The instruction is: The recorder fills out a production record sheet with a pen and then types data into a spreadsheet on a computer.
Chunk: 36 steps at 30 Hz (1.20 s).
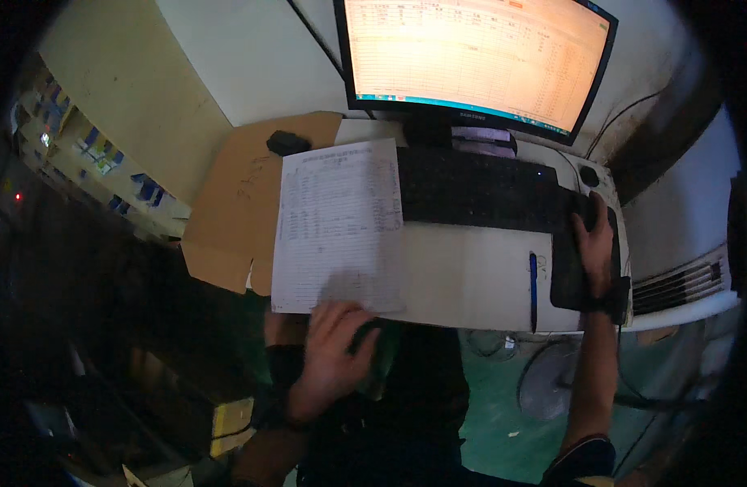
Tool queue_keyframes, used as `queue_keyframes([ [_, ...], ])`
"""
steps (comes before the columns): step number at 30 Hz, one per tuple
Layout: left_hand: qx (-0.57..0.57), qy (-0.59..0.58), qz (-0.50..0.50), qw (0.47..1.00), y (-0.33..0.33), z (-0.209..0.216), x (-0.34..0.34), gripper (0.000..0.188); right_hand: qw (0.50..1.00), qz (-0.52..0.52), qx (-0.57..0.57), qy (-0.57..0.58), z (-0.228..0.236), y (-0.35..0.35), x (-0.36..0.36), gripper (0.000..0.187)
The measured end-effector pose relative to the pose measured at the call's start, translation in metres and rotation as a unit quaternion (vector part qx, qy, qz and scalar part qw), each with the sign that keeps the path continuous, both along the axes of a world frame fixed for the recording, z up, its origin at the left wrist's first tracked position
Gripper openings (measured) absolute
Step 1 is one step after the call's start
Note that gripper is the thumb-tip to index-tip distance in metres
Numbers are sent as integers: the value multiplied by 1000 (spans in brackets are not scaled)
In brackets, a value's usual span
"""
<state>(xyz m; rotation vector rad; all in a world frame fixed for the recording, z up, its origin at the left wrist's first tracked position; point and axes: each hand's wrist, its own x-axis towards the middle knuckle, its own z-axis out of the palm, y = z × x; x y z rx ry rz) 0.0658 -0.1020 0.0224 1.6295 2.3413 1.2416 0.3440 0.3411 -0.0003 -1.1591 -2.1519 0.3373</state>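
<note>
A printed table sheet [337, 219] lies on the left part of the desk, some cells filled in. At its lower edge is my left hand [334, 349], fingers slightly bent and touching or just over the paper, thumb apart, nothing in its grasp. My right hand [598, 243] rests around a dark computer mouse [585, 213], mostly hidden under the fingers, on a black mouse pad [568, 276]. A black keyboard [479, 191] stretches between the sheet and the mouse. Behind it, a lit monitor [479, 61] shows a table in rows and columns.
Under the sheet lies brown cardboard [227, 211], with a small black object [288, 144] on it. A blue pen [533, 292] lies on the white desk [463, 272] left of the mouse pad. Shelves with small packages [97, 150] stand at the left. Cables hang at the right.
</note>
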Motion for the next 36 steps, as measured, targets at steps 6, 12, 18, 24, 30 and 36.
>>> queue_keyframes([
  [6,-80,99,-5,992,85,-11,5,50,1000,-1,-19,0,3,-7,-4,67],
  [12,-154,165,-30,974,87,-23,11,62,1000,23,-5,-2,5,-8,-3,62],
  [18,-170,152,-61,972,76,-20,15,66,1000,22,-20,0,8,-11,-4,60],
  [24,-186,129,-82,970,61,-10,24,70,999,19,4,-29,1,-3,0,61],
  [30,-155,-11,-112,982,39,1,21,75,999,-3,-29,-22,4,-2,4,62],
  [36,-156,86,-51,983,1,-11,-1,66,1000,11,2,-3,-1,-7,-6,62],
])
